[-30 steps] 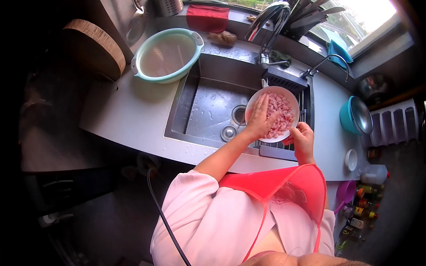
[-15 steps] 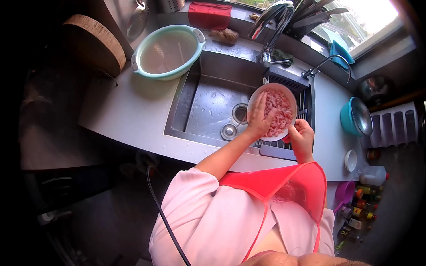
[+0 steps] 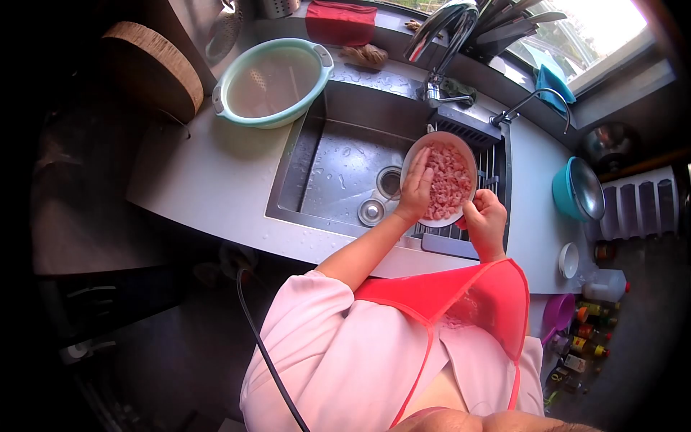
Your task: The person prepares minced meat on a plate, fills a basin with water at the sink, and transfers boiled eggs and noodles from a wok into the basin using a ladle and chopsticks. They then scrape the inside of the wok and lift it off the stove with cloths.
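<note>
A white bowl [image 3: 440, 137] of chopped pink raw meat [image 3: 452, 180] is held over the right part of the sink, beside the drain. My right hand [image 3: 486, 219] grips its lower right rim, fingers curled with the thumb on the edge. Along the bowl's inner left side lies my left hand [image 3: 416, 191], its fingers stretched out and extended toward the far rim, next to the meat. Whether its fingertips press on meat or on the bowl wall is hard to tell.
The steel sink [image 3: 338, 169] has wet walls and a drying rack [image 3: 450, 245] on its right. A mint-green basin [image 3: 273, 83] stands on the left counter. Ahead is the faucet [image 3: 432, 90]; to the right are a teal bowl [image 3: 568, 194] and a small white bowl [image 3: 568, 259].
My left hand has slid left, off the middle of the meat to the bowl's left side. The bowl has shifted slightly left and away from me, with my right hand still on its rim.
</note>
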`<state>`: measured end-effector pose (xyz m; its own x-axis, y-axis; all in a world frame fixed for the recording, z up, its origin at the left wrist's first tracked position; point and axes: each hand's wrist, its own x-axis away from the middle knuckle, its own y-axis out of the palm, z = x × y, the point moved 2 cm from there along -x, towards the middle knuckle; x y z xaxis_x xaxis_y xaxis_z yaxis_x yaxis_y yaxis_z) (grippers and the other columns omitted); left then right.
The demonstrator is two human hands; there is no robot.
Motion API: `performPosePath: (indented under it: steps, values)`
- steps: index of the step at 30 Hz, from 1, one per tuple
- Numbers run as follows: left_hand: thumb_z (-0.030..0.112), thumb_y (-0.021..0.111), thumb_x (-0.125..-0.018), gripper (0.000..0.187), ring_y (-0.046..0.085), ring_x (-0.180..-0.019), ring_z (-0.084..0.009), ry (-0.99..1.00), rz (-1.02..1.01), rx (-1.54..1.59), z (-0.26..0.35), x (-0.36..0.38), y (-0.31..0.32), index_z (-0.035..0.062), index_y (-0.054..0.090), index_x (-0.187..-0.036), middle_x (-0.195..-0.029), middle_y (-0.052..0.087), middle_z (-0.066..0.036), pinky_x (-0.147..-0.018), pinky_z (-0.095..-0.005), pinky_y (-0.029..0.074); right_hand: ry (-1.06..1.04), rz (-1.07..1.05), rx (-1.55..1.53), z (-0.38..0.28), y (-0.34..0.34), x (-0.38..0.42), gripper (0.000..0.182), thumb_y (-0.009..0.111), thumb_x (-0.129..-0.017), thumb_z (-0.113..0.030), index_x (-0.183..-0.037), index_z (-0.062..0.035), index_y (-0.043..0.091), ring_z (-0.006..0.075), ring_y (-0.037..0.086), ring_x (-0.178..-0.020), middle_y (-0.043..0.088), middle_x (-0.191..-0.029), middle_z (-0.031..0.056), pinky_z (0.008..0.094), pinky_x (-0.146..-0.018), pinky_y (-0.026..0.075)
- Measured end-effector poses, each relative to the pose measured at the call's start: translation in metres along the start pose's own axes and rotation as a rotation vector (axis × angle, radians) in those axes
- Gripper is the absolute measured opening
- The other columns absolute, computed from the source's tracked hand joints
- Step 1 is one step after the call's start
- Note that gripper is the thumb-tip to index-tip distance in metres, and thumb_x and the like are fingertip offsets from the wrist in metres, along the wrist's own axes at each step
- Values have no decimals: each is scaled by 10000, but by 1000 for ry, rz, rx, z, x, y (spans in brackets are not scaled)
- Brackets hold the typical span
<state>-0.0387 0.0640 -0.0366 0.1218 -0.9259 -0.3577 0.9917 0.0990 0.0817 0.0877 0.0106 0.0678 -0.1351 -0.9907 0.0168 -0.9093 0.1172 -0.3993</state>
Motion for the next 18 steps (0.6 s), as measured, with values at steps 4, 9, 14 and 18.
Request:
performPosePath:
  steps: [4, 9, 14, 18]
  values:
    - [175, 373, -911, 420, 342, -1250, -287, -6, 11, -1, 2, 1, 0, -11, 376, -1288, -1333, 374, -174, -1039, -325, 239, -13, 46, 15, -11, 3, 2, 81, 577, -759, -46, -747, 20, 531, 68, 548, -485, 583, -578, 47, 218, -435, 450]
    - [158, 388, -900, 436, 327, -1259, -286, -29, 46, 29, 0, 1, 3, -8, 356, -1301, -1350, 350, -173, -1043, -325, 231, -56, 37, 108, -17, 5, 2, 76, 574, -757, -47, -742, 13, 529, 72, 548, -480, 582, -576, 51, 223, -437, 449]
    - [137, 418, -884, 467, 303, -1268, -289, -55, 61, 4, -4, 1, 7, -1, 324, -1321, -1362, 326, -172, -1048, -329, 220, -99, 72, 162, -15, 8, 0, 81, 581, -743, -54, -720, 1, 526, 81, 549, -467, 575, -550, 59, 233, -452, 437]
    - [137, 417, -885, 465, 308, -1264, -295, -43, 86, -10, -2, 3, 7, -1, 325, -1320, -1358, 328, -175, -1048, -334, 221, -140, 82, 215, -16, 8, 1, 93, 588, -740, -65, -709, -3, 526, 89, 550, -467, 569, -539, 61, 237, -465, 430]
